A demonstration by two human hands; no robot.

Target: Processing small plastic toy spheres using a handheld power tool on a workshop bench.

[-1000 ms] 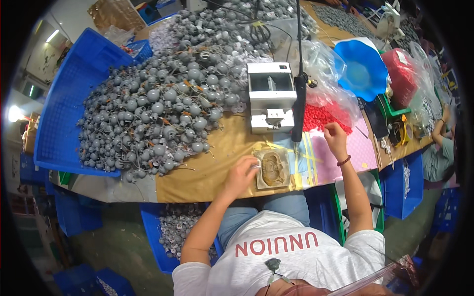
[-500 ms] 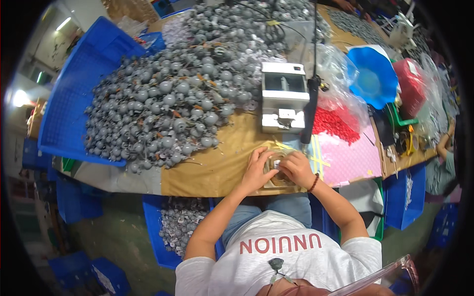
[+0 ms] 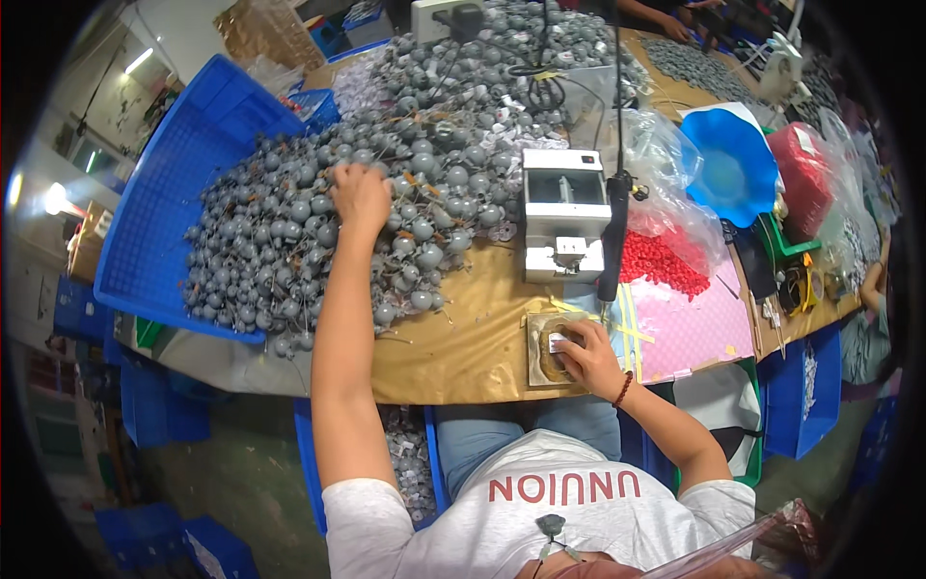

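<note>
My left hand (image 3: 359, 196) reaches far out into a big heap of grey ball-shaped parts (image 3: 289, 232) on the brown table; its fingers curl down into the heap, and whether they hold a part cannot be seen. My right hand (image 3: 588, 352) rests near the table's front edge on a small brown fixture pad (image 3: 546, 340), fingers pressing a small pale piece there. Just beyond it stands a white box-shaped machine (image 3: 565, 214) with a black vertical tool (image 3: 612, 232) beside it.
A blue crate (image 3: 164, 203) lies under the heap's left side. Red small parts (image 3: 661, 262) spill from a clear bag by a pink mat (image 3: 690, 328). A blue wavy bowl (image 3: 733, 164) and a red bag (image 3: 805, 179) sit at the right. Blue bins stand under the table.
My left hand left the fixture pad and stretched out to the grey heap. My right hand stayed on the pad at the table's front.
</note>
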